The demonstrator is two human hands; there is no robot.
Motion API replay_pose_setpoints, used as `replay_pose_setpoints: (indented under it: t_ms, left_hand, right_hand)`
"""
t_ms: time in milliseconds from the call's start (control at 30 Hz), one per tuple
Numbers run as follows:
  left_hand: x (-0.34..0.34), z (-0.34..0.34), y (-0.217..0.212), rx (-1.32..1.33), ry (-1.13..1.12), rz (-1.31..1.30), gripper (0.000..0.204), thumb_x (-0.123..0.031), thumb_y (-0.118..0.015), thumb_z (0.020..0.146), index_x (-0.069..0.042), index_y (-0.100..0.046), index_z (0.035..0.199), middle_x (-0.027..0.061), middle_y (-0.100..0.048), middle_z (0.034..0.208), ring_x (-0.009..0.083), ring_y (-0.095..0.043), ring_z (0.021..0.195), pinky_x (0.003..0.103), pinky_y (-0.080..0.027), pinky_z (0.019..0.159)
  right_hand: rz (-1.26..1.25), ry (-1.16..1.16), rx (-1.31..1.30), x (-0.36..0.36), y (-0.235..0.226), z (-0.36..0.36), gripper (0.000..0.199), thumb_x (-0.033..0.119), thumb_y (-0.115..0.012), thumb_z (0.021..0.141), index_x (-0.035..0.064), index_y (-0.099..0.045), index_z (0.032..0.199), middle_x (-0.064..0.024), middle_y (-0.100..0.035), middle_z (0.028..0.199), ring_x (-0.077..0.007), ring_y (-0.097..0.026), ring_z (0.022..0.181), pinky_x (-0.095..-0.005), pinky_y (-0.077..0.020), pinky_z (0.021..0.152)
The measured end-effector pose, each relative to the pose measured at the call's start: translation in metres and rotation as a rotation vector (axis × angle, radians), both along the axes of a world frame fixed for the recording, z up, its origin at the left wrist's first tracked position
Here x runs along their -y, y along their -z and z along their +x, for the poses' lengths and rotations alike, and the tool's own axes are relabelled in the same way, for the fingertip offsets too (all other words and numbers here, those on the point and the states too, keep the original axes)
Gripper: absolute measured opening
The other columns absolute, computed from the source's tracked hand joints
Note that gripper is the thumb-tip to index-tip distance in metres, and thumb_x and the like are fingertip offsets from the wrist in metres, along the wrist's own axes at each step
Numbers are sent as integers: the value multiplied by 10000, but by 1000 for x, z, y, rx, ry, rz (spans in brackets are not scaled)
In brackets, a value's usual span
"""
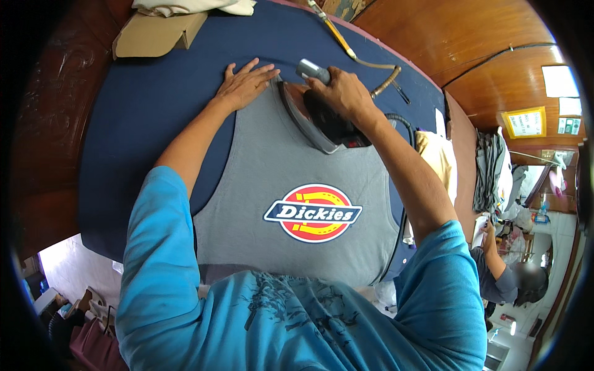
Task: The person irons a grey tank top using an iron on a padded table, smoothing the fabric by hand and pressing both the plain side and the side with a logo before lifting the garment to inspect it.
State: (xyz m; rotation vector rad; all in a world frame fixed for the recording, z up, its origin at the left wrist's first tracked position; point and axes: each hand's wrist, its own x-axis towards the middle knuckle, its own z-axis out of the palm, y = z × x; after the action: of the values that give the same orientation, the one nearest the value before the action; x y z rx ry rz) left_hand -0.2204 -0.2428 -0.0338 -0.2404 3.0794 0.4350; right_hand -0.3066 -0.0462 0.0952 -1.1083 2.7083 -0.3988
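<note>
A grey tank top (247, 179) with a red, yellow and blue printed emblem lies spread over a dark blue padded ironing surface (167, 93). My left hand (244, 85) rests flat with fingers apart at the upper left shoulder part of the garment. Wrapped around the handle of a clothes iron (318, 127) is my right hand (346, 93). The iron's soleplate sits on the upper part of the cloth, its tip close to the shoulder strap by my left fingers. My right hand hides part of the handle.
Folded cardboard (158, 34) and pale cloth (192, 6) lie at the far left. A hose (387, 80) and a black cord (405, 123) run along the right side, near yellow cloth (438, 161). Dark garments (489, 173) hang farther right. Another person (501, 272) is at the right.
</note>
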Motion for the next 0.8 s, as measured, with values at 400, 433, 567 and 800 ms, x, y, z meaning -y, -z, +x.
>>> replay_pose_setpoints:
  t_ms: [400,433,567,800]
  left_hand:
    - [29,28,1,-423,-155,86,159,-214,-548,850,-98,-590,950,11,-586,952,226,-541,936,396,-361,786]
    - [31,28,4,-390,-171,112,158,-207,-538,856,-102,-592,961,15,-595,951,228,-546,942,391,-360,810]
    - [45,29,22,-440,-252,395,166,-156,-491,875,-97,-603,983,50,-627,937,245,-574,938,366,-390,851]
    - [38,18,-1,-955,-420,591,209,-21,-447,816,-37,-620,931,106,-632,922,269,-609,843,340,-483,768]
  right_hand:
    - [-12,59,-53,69,2,32,519,462,-542,828,-41,-619,930,-238,-643,857,-366,-631,856,-400,-508,754]
    - [-5,70,-42,75,3,32,518,463,-543,826,-38,-620,935,-237,-643,856,-364,-631,858,-400,-507,757]
    - [-10,52,-42,85,5,38,515,466,-543,824,-25,-625,956,-232,-644,863,-358,-632,862,-399,-506,763]
    - [16,-8,-9,72,1,34,537,480,-526,836,-29,-622,977,-218,-650,833,-355,-646,800,-388,-516,727]
